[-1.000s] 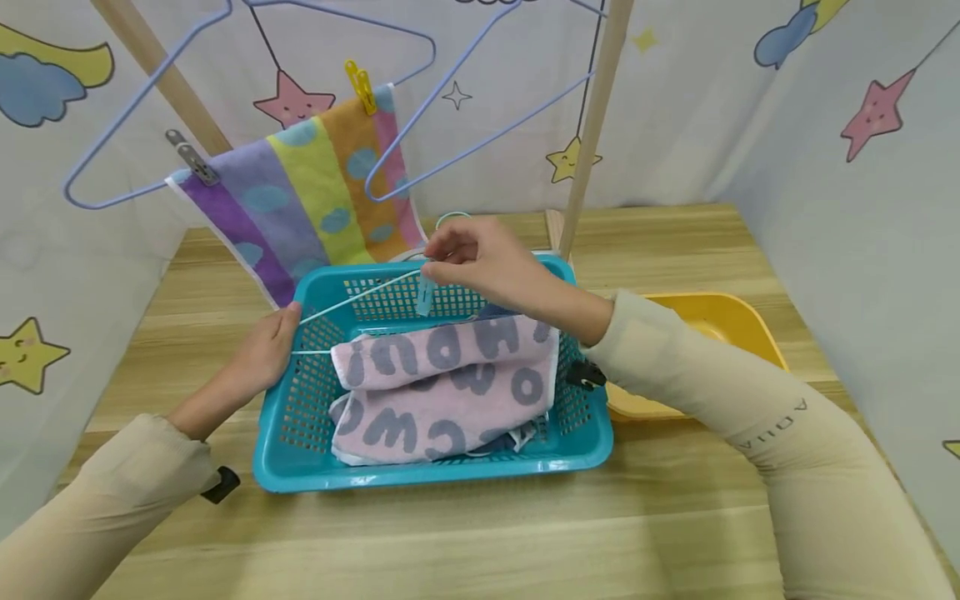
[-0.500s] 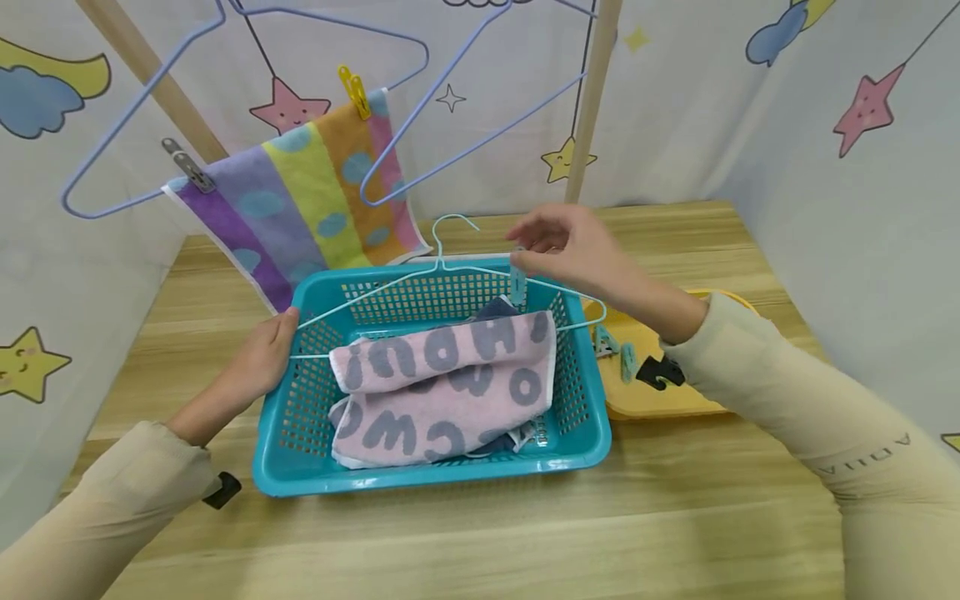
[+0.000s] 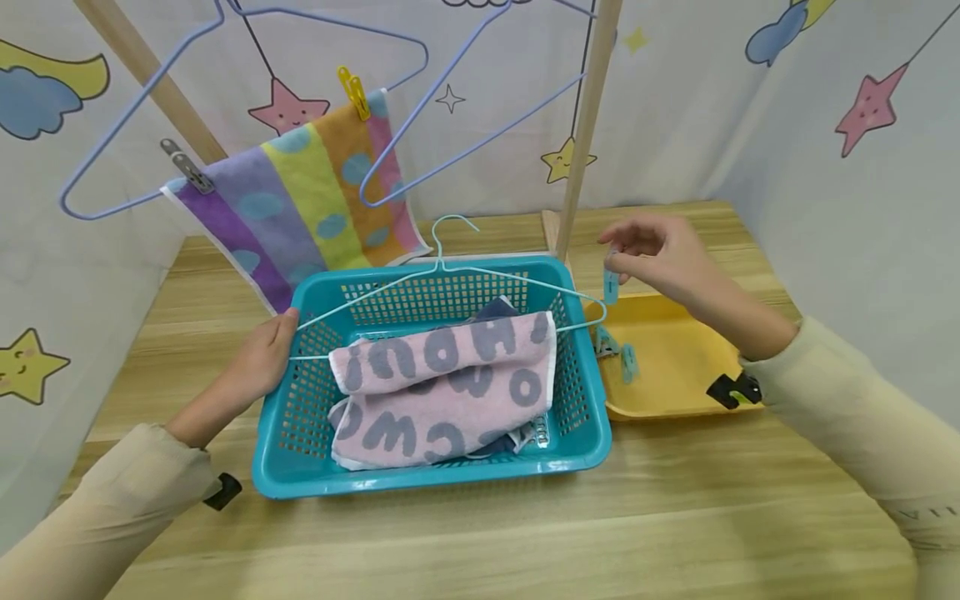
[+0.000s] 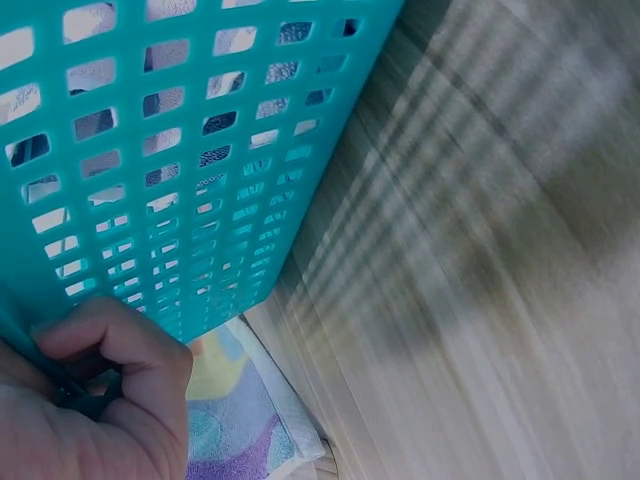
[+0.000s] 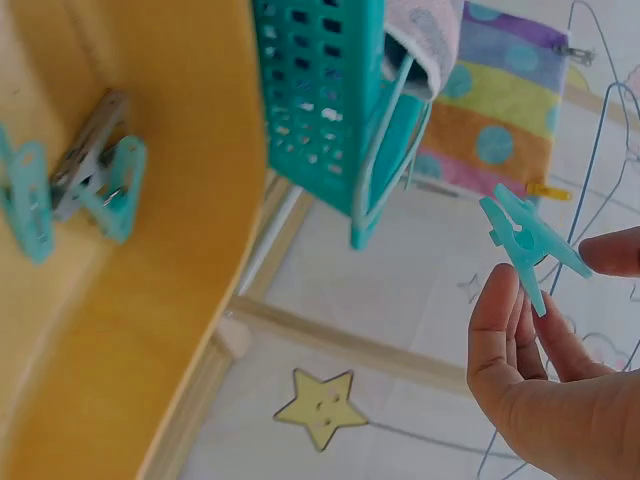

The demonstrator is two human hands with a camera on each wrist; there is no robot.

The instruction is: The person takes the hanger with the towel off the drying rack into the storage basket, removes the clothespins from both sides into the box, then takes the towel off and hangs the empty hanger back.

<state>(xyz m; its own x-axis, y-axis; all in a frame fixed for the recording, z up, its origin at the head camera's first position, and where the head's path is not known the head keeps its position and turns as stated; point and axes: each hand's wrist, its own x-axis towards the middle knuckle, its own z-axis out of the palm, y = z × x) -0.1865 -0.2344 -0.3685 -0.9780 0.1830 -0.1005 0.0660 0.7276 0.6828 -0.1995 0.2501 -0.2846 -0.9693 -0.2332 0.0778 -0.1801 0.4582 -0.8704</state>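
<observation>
My left hand (image 3: pixel 258 358) grips the left rim of the turquoise basket (image 3: pixel 431 487), at the end of the mint clothes hanger (image 3: pixel 517 276). In the left wrist view its fingers (image 4: pixel 125 340) curl over the rim; whether they also hold the hanger is hidden. A pink towel (image 3: pixel 450 400) with grey letters hangs folded over the hanger's bar, inside the basket. Off the basket's right side, my right hand (image 3: pixel 667 258) pinches a light-blue clothespin (image 3: pixel 611 279) between thumb and fingers. The right wrist view shows this clothespin (image 5: pixel 525 240) by its handles.
A yellow tray (image 3: pixel 686 367) right of the basket contains mint clothespins (image 3: pixel 628 363) and a grey one (image 5: pixel 90 155). Behind, a striped towel (image 3: pixel 300 192) hangs from a blue hanger (image 3: pixel 112 137). A second blue hanger (image 3: pixel 480 146) and a wooden post (image 3: pixel 588 125) stand close by.
My right hand has moved right with the clothespin, from above the basket's middle to beyond its right side, uncovering the hanger's hook and right end. The left hand stays put.
</observation>
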